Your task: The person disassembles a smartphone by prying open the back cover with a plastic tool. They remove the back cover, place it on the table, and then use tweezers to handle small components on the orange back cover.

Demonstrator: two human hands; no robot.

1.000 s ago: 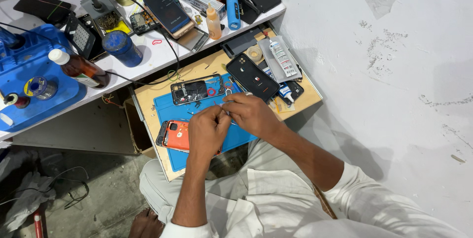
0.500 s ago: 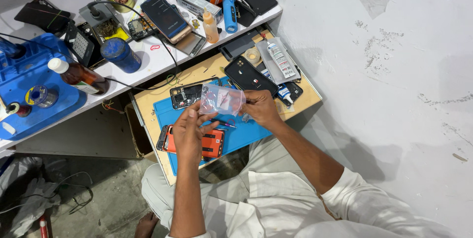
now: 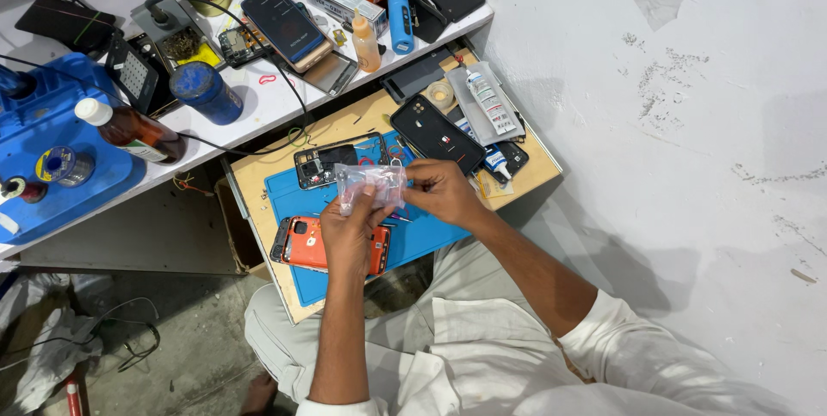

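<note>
Both hands are up over the blue mat (image 3: 431, 239), and between them hangs a small clear bag (image 3: 370, 185). The left hand (image 3: 349, 235) pinches the bag's lower left edge, fingers closed on the plastic. The right hand (image 3: 444, 192) grips the bag's right side, thumb and fingers clenched on it (what's inside is too small to tell). The bag floats just above the mat's upper middle, not touching it.

Under the left hand, on the mat's lower left corner, lies an orange phone (image 3: 314, 244), back up, partly hidden by the wrist. At the mat's top edge sits an opened phone (image 3: 323, 166), its insides showing. Just right of the mat's upper right corner lies a black case (image 3: 435, 133), camera holes facing up. Further right of the mat, a white tube (image 3: 488, 99) rests on a clear sleeve, near the board's (image 3: 258, 179) far edge.

Behind the mat, the white table (image 3: 258, 102) is crowded: a blue bottle (image 3: 207, 93) stands well beyond the mat's upper left, a brown bottle (image 3: 133, 130) lies further left beside the blue tray (image 3: 52, 166), and a phone (image 3: 286, 27) rests on a box, well above the mat.
</note>
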